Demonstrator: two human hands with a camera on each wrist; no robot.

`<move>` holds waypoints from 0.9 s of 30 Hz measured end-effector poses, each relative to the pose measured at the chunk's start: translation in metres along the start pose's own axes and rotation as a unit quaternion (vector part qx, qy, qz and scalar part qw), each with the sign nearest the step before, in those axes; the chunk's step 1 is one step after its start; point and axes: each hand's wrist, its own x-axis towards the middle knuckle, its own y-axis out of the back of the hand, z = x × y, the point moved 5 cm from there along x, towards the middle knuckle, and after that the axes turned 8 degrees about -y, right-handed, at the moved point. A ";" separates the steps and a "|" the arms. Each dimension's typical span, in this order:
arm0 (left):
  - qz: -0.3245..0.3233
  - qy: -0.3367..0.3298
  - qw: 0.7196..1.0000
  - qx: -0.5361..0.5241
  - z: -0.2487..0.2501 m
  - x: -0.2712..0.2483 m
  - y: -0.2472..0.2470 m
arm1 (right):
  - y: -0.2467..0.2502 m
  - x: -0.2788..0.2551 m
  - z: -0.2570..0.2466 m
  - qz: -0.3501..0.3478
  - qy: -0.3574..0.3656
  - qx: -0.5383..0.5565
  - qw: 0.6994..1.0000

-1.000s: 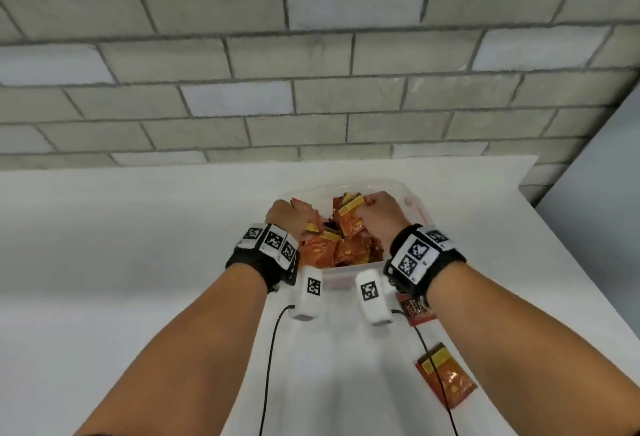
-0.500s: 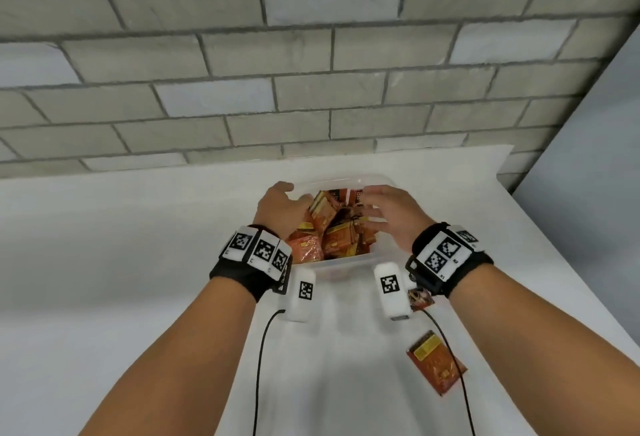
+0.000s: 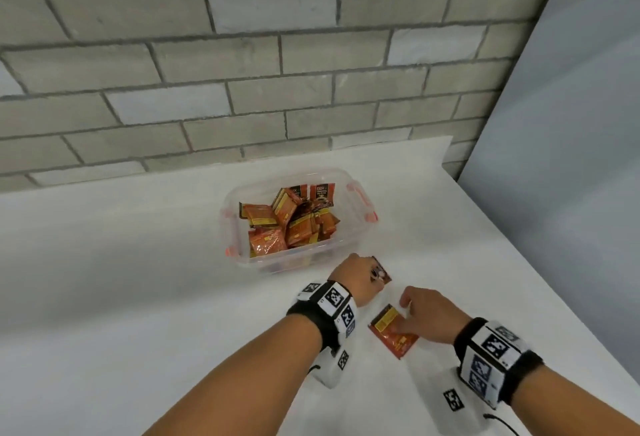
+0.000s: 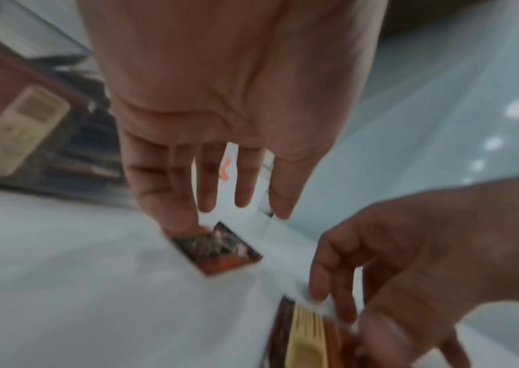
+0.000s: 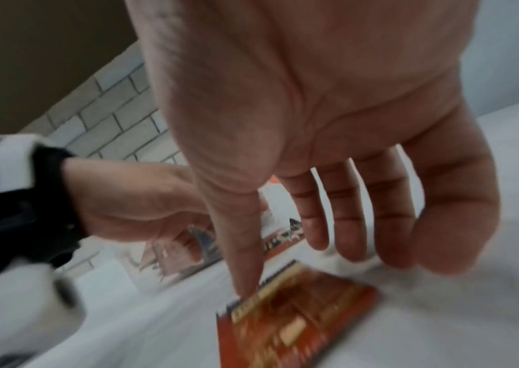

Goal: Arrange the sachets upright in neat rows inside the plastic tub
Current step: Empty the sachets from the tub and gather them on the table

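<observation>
1. The right hand (image 3: 427, 314) reaches down with loosely spread fingers; in the right wrist view one fingertip (image 5: 248, 286) touches the serrated edge of the near sachet (image 3: 393, 330), which lies flat on the white table (image 3: 138, 297). The other fingers hang just above the table beside it. No grip has closed on the sachet.

2. The left hand (image 3: 358, 278) is also down at the table. In the left wrist view its fingers are extended, one fingertip (image 4: 182, 224) pressing the corner of the far sachet (image 4: 217, 249), which lies flat just in front of the plastic tub (image 3: 242, 255). This hand holds nothing either.

3. Half a second ago both hands were up inside the tub, working among the packets. They have since pulled out and dropped to the two strays on the table, one hand to each.

4. The pile of sachets in the tub (image 3: 289, 219) now stands uncovered. Some lean on edge toward the right side, others lie tilted or flat at the near left. No clean rows show yet.

5. The likely meaning is that sorting inside has paused so the last loose packets can be collected. Each lies flat on a smooth surface, so a fingertip will probably need to slide or tip an edge before a pinch can form. Once these are in, the straightening remains.
</observation>
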 end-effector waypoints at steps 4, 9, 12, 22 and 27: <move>0.001 0.038 0.997 0.072 -0.006 0.018 -0.026 | -0.016 -0.004 0.001 0.035 -0.002 -0.036 0.999; 0.001 0.085 0.987 0.139 -0.010 0.022 -0.027 | -0.019 -0.006 0.007 0.019 0.008 -0.005 1.000; -0.021 0.115 0.988 0.099 -0.023 0.009 -0.020 | -0.010 -0.010 0.008 0.014 0.013 0.058 0.998; 0.174 0.073 0.960 -0.208 -0.073 -0.090 0.071 | 0.051 -0.002 -0.093 0.031 0.129 0.289 0.948; 0.360 0.108 0.904 -0.205 -0.118 -0.096 0.139 | 0.059 0.026 -0.167 0.030 0.148 0.351 0.924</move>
